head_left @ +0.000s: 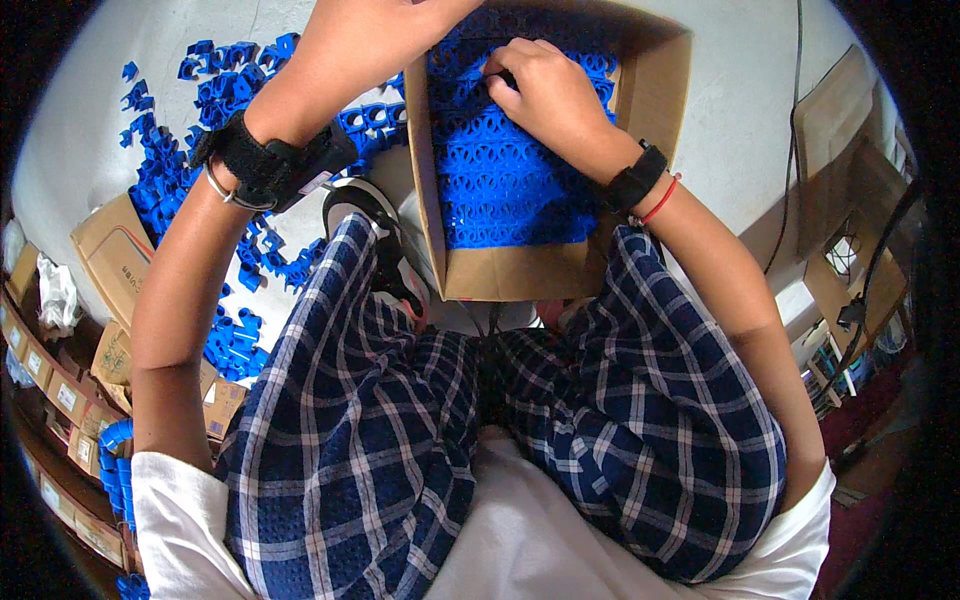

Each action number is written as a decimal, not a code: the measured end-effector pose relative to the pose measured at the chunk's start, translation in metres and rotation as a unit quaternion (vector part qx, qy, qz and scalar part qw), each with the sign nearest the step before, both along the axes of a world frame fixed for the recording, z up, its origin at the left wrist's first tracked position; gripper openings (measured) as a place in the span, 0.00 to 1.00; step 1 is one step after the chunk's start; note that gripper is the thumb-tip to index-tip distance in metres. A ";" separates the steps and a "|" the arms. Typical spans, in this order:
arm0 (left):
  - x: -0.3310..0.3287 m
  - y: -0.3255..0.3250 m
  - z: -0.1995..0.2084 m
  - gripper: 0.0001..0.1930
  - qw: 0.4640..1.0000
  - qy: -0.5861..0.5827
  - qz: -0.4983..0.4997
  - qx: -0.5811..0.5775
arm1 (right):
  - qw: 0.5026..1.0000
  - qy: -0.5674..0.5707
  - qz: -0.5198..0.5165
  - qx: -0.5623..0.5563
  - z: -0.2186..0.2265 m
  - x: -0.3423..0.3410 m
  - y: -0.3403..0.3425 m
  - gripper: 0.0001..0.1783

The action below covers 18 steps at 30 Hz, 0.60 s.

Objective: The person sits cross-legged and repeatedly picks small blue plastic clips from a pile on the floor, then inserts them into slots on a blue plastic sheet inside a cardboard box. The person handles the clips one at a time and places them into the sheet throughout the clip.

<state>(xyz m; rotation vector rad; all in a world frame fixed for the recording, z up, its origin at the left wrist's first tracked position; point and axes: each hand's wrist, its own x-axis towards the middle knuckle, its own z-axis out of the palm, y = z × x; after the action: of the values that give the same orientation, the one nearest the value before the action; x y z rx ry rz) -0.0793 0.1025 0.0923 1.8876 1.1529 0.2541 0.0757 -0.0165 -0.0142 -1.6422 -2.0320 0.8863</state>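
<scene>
Blue plastic clips are lying packed in rows inside an open cardboard box sitting on a pale floor in front of the seated person's plaid-trousered knees. Going from the left, small cardboard cartons are lining the floor's edge, and loose blue clips are spreading beside them. The left hand is hovering over the box's left wall; its grip cannot be told. The right hand is pressing curled fingers onto the packed clips. Cables are trailing at right.
</scene>
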 end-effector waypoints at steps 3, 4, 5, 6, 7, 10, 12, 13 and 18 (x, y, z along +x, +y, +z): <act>-0.001 0.000 0.001 0.10 1.000 0.004 0.001 -0.007 | 1.000 -0.008 0.009 -0.014 0.002 0.000 0.000 0.09; -0.001 0.000 0.000 0.10 1.000 -0.004 0.002 -0.004 | 1.000 0.004 0.003 0.000 0.002 -0.001 0.000 0.10; -0.001 -0.001 0.000 0.10 1.000 -0.013 0.002 -0.001 | 1.000 0.016 -0.003 0.015 0.003 -0.003 -0.001 0.11; -0.001 -0.001 -0.001 0.09 1.000 -0.021 0.003 0.002 | 0.999 0.028 -0.008 0.029 0.003 -0.004 -0.001 0.11; 0.000 -0.001 -0.001 0.09 1.000 -0.022 0.006 -0.002 | 0.999 0.022 0.002 0.034 0.003 -0.006 -0.001 0.12; 0.000 -0.001 -0.003 0.09 1.000 -0.024 0.010 -0.010 | 0.998 0.007 0.030 0.051 0.001 -0.011 -0.002 0.12; -0.001 -0.002 -0.003 0.09 1.000 -0.024 0.008 -0.008 | 0.998 -0.001 0.044 0.050 0.000 -0.014 -0.003 0.12; -0.001 -0.001 -0.003 0.09 1.000 -0.026 0.010 -0.011 | 0.997 0.002 0.045 0.058 0.000 -0.015 -0.003 0.11; -0.001 -0.002 -0.003 0.09 0.999 -0.031 0.012 -0.016 | 0.999 -0.009 0.042 0.016 0.000 -0.016 -0.002 0.09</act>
<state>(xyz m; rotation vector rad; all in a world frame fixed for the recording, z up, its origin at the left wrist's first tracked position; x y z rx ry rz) -0.0799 0.1010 0.0891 1.8260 1.1324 0.3031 0.0592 -0.0184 -0.0140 -1.5639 -2.1303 0.8666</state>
